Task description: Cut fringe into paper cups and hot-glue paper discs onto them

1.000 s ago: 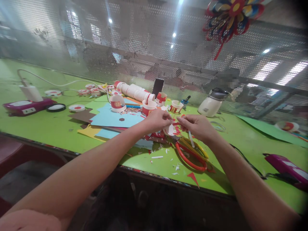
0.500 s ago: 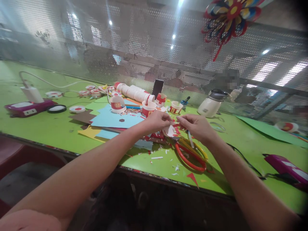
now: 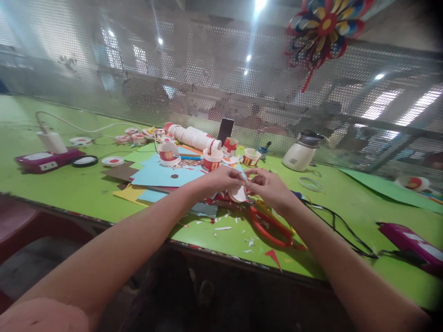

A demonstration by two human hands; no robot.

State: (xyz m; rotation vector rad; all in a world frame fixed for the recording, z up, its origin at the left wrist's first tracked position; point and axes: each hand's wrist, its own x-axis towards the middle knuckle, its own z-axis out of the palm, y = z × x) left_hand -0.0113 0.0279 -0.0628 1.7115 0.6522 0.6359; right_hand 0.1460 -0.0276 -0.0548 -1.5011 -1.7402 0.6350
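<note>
My left hand (image 3: 226,179) is closed, thumb and fingers pinched on a white rounded paper piece (image 3: 238,194) that hangs under its fingertips. Close against it, my right hand (image 3: 265,186) has its fingertips pinched together; whatever is between them is too small to make out. Just below lie large scissors with a red handle loop (image 3: 270,229) and a yellow one, their blades partly hidden by the paper and my right hand. White and red paper scraps (image 3: 223,228) are scattered in front. A red and white paper cup (image 3: 212,160) stands behind my left hand.
Coloured paper sheets (image 3: 162,173) lie left of my hands. Behind are a cup lying on its side (image 3: 168,154), a stack of cups (image 3: 194,137) and a phone (image 3: 226,130). A white kettle (image 3: 300,152) stands right; dark cables (image 3: 341,226) lead to a purple power strip (image 3: 410,244).
My right hand has moved left, so both hands' fingertips now nearly meet. The red strip seen at the right fingers no longer shows. The white piece sits slightly lower.
</note>
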